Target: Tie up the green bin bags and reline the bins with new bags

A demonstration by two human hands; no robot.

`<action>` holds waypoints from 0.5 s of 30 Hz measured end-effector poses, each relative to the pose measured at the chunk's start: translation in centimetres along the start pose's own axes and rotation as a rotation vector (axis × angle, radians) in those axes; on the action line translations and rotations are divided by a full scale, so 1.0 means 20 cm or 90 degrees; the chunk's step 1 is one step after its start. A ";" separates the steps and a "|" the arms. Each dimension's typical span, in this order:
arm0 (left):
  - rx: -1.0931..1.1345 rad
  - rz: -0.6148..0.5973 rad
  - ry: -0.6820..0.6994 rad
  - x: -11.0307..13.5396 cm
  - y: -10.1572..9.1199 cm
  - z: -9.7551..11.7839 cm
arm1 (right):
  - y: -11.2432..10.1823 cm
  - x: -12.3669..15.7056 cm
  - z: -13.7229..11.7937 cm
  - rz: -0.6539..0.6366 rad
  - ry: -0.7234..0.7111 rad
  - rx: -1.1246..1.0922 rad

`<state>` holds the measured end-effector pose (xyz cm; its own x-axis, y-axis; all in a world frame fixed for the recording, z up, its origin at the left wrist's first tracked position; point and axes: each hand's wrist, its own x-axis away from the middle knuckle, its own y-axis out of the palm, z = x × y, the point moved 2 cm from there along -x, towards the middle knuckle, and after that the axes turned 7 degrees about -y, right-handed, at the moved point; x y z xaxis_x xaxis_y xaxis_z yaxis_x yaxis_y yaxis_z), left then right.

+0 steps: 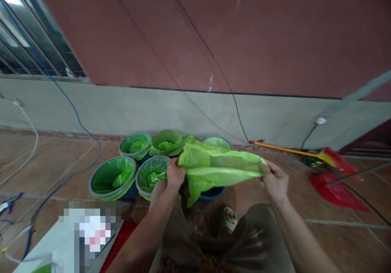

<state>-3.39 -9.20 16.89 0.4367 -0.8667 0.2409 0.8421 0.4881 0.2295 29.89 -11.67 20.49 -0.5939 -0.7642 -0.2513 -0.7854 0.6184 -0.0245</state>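
Note:
A thin light-green plastic bag [214,165] is stretched between my two hands. My left hand [175,174] pinches its left end, fingers closed. My right hand [275,180] grips its right end, fingers closed too. The bag hangs over a blue bucket [214,193] on the floor right in front of my knees. Several buckets lined with the same green bags stand to the left and behind: one at the front left [113,178], one next to my left hand [152,175], and two at the back [135,144] [166,142].
A red broom with an orange handle [330,159] and a red dustpan [334,189] lie on the tiled floor at the right. A blue cable [76,118] and a white cable [30,130] trail across the floor at the left. The wall [195,110] stands close behind the buckets.

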 end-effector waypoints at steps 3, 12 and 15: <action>-0.144 0.126 0.152 -0.05 -0.09 0.14 | -0.15 -0.08 0.12 0.054 -0.034 0.166; -0.225 0.051 0.233 0.06 -0.01 0.23 | 0.15 0.42 0.10 -0.342 -0.273 0.620; -0.259 0.000 0.274 0.12 0.05 0.24 | 0.38 0.58 -0.01 -0.434 -0.371 0.474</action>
<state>-3.00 -10.31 22.33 0.4545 -0.8718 -0.1826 0.8585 0.4834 -0.1711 17.01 -15.75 17.51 0.2341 -0.8994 -0.3692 -0.5000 0.2144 -0.8391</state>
